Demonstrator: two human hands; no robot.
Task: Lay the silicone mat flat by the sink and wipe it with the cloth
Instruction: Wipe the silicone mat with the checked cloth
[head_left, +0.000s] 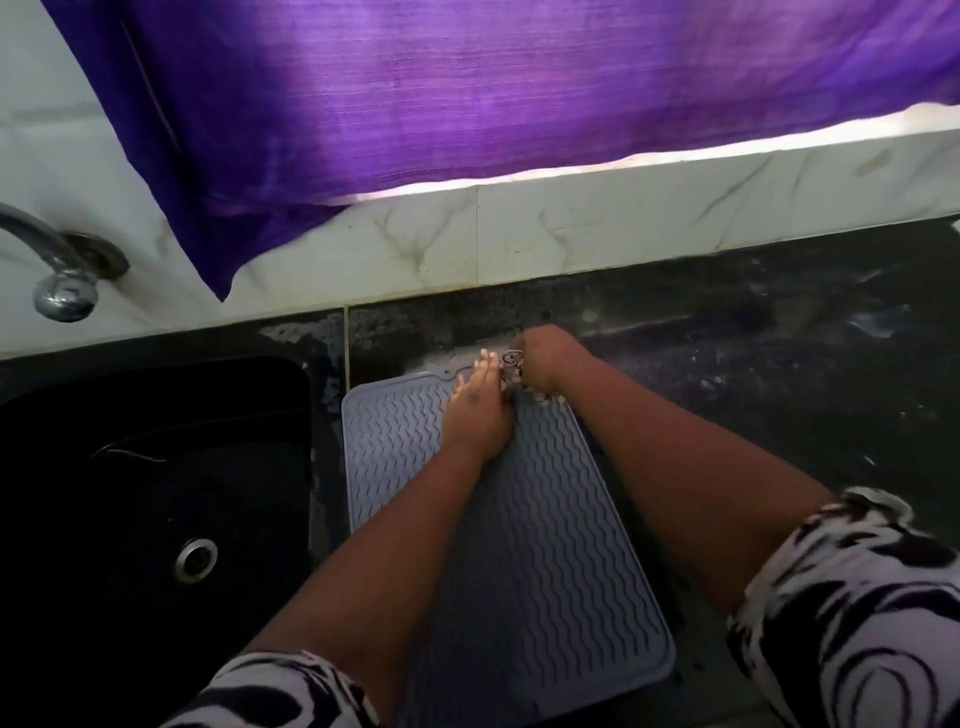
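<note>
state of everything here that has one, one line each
mat: flat on the counter beside the sink, ribbed side up
cloth: bunched in the right hand at the mat's far edge
left hand: fingers straight, pressing on the mat
right hand: curled round the cloth
tap: no water seen running
sink: dark, drain uncovered
curtain: hanging over the window

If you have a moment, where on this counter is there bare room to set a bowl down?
The widest bare patch is the dark counter right of the mat, running back to the tiled wall. A narrow wet strip lies between the mat's far edge and the wall. It is crowded at the mat's far end, where the left hand and the right hand with the cloth meet.
</note>
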